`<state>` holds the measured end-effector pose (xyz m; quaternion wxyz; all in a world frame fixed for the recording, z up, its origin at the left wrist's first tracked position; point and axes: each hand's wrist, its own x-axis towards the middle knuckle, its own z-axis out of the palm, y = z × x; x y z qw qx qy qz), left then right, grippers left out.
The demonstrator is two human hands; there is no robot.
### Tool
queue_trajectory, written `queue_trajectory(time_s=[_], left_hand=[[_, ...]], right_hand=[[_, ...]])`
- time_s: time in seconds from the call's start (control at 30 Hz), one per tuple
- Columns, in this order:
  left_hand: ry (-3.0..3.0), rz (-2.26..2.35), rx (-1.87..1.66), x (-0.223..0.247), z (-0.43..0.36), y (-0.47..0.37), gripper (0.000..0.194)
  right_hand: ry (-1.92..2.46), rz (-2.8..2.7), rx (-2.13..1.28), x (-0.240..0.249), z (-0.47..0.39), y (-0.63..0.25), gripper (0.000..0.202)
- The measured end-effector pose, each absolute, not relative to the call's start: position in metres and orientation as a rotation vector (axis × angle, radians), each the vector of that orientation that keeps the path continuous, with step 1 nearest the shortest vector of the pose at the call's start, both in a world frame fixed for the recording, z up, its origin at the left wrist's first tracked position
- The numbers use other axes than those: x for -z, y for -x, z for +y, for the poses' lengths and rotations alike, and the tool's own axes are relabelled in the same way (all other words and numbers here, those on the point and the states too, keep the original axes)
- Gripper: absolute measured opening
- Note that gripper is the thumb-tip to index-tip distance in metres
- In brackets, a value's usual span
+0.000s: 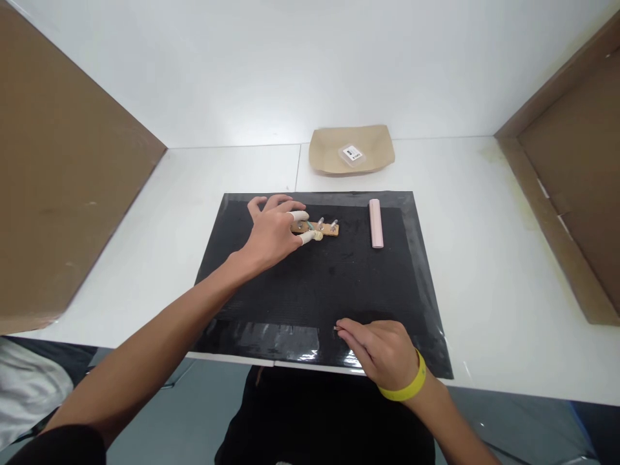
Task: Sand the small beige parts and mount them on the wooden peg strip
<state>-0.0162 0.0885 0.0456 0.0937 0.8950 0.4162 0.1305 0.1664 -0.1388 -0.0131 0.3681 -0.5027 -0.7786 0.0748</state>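
Observation:
My left hand (272,229) reaches to the middle of a black mat (320,284) and pinches the left end of a small wooden strip (325,228) between thumb and forefinger, both capped with white finger cots. Small metal pins stand up from the strip. My right hand (382,352), with a yellow wristband, rests at the mat's near edge, fingers pinched together on something tiny and metallic that is too small to make out. A pink bar (376,223) lies on the mat to the right of the strip.
A tan paper tray (329,152) holding a small clear labelled box (352,154) sits behind the mat on the white table (484,258). Brown cardboard walls stand at the left (62,174) and right (576,181).

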Motion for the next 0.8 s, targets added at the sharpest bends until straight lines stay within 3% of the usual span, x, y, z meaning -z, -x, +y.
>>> queue_trajectory(time_s=[0.8], left_hand=[[-2.779,1.099,-0.139,-0.053,0.100,0.009,0.020]], right_hand=[[1.287,-1.999,-0.189,0.012,-0.138,-0.166,0.020]])
